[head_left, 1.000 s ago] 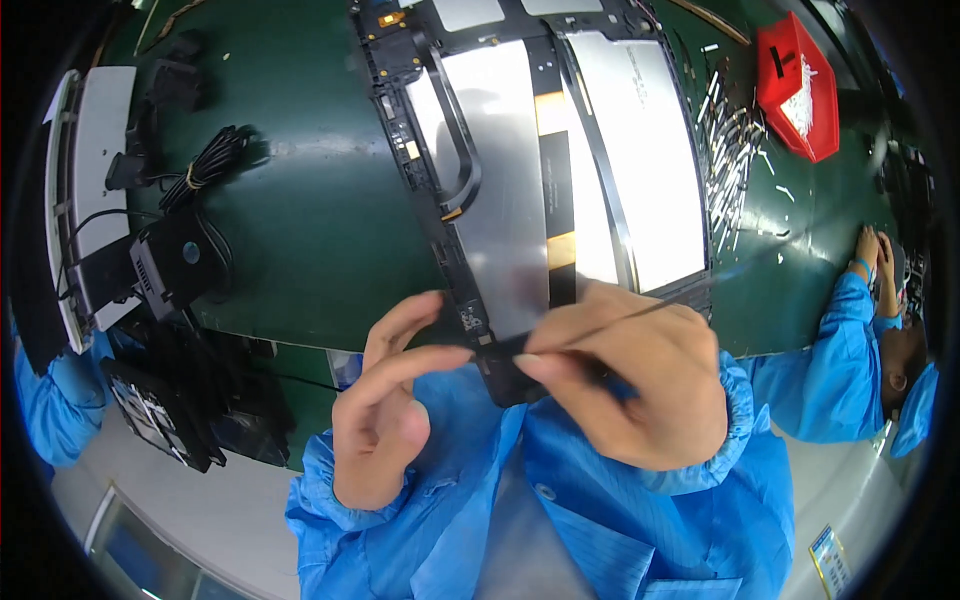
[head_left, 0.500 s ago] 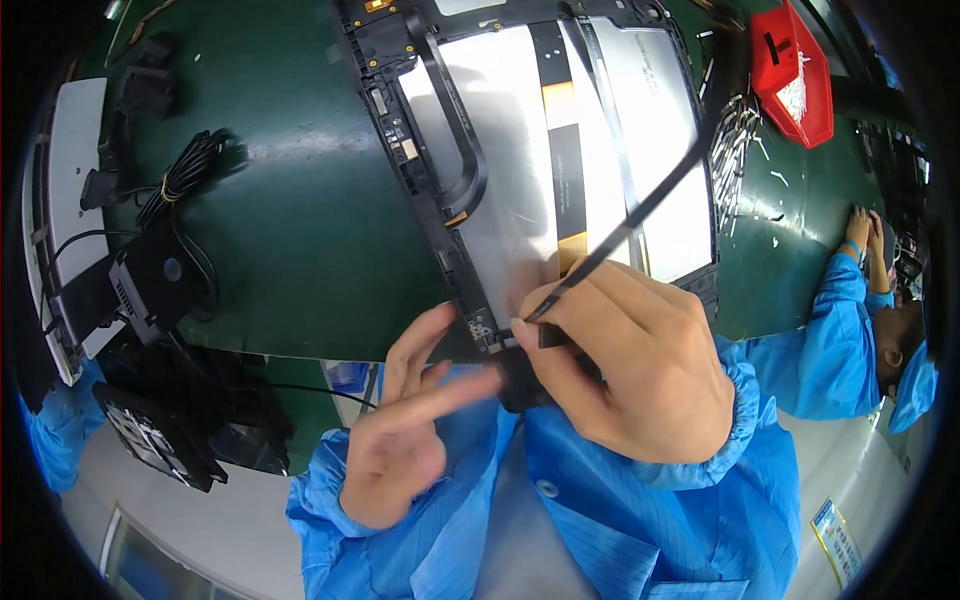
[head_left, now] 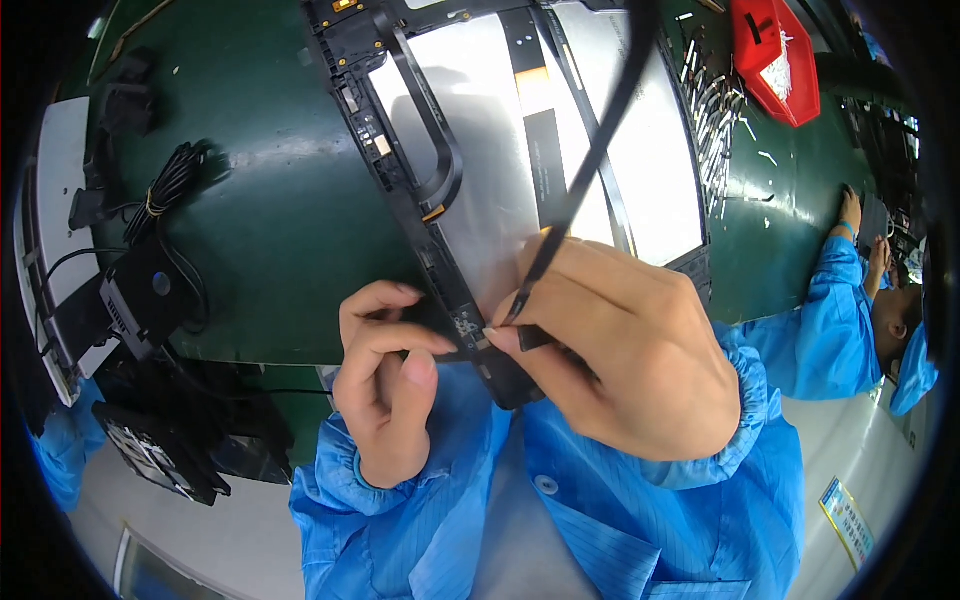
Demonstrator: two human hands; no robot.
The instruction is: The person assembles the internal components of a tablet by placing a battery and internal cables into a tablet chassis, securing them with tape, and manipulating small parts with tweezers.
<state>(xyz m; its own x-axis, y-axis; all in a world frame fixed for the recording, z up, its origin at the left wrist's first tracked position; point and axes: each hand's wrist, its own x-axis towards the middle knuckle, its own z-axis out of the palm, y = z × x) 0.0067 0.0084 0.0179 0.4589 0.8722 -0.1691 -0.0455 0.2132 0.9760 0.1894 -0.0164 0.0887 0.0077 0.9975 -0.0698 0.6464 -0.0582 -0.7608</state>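
An opened tablet-like device (head_left: 660, 120) lies on the green table in front of me, its silver battery panels and black frame exposed. My right hand (head_left: 640, 360) pinches the lower end of a long black ribbon cable (head_left: 585, 180) between thumb and fingers, over the device's near end. From there the cable rises past the upper edge of the view. My left hand (head_left: 390, 390) is beside the near left corner, fingers bent and apart, with nothing visible in it. Its index fingertip reaches close to the frame edge; contact cannot be told. The right hand covers part of the near end.
A red bin (head_left: 808, 90) with white strips stands at the far right, beside a pile of loose small strips (head_left: 712, 130). On the left are a tied black cable (head_left: 180, 180) and a black boxy device (head_left: 150, 295). Another person in blue (head_left: 810, 340) works at the right.
The device has shifted slightly left in view. The ribbon cable's upper part has swung left and stands steeper. My left hand has moved up a little, its fingers more bent.
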